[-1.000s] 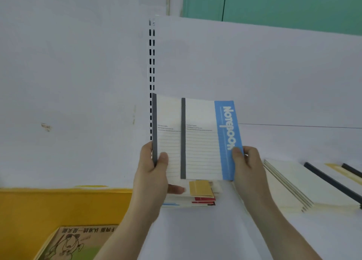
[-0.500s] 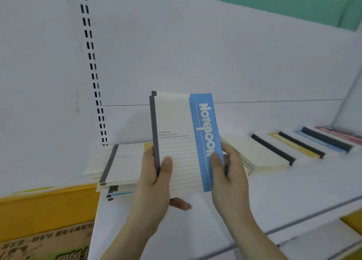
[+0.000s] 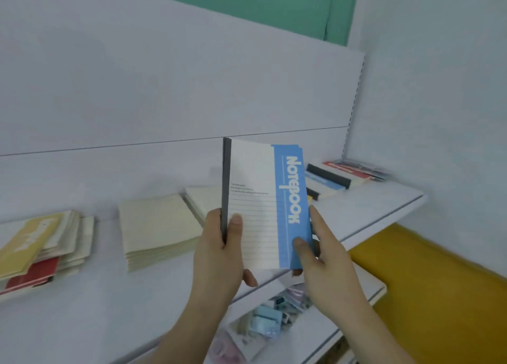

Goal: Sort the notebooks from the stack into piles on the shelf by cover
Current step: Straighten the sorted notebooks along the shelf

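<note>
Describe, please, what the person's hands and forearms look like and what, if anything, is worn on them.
Both the left hand and the right hand are bare, with no gloves, rings, watch or bracelet visible. The forearms are uncovered to the frame's edge; no sleeve shows. Fingernails look short and unpainted.

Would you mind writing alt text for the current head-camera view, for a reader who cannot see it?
Two hands hold blue-banded notebooks upright above a white shelf: the left hand grips the dark spine, the right hand pinches the blue edge. On the shelf lie a mixed yellow and red stack at left, cream piles in the middle, and colour-edged piles at right.
</note>
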